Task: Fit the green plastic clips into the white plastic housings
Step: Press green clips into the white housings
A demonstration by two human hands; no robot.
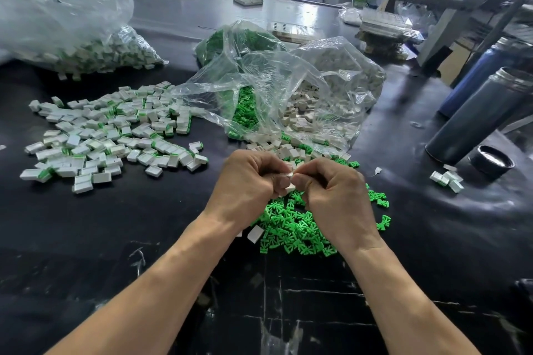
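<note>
While both hands meet over the table, the left hand [248, 179] and right hand [331, 190] have their fingers curled tight, thumbs nearly touching, pinching one white housing [289, 180] between them; whether a green clip is already seated in it cannot be told, as the fingers hide it.

Risks, judged: clip entering skewed and jamming; the small part slipping from the pinch and dropping into the loose green clips [291, 228] directly beneath, where it would be hard to find.

Surroundings: unfitted housings [288, 150] just beyond the knuckles, spilling from a clear bag [288, 81] with more clips; finished pieces [109, 135] well to the left; a second bag [72, 32] at far left; a grey flask [478, 115] and its cap [493, 160] at right. Nothing stands between the hands and the supplies.
</note>
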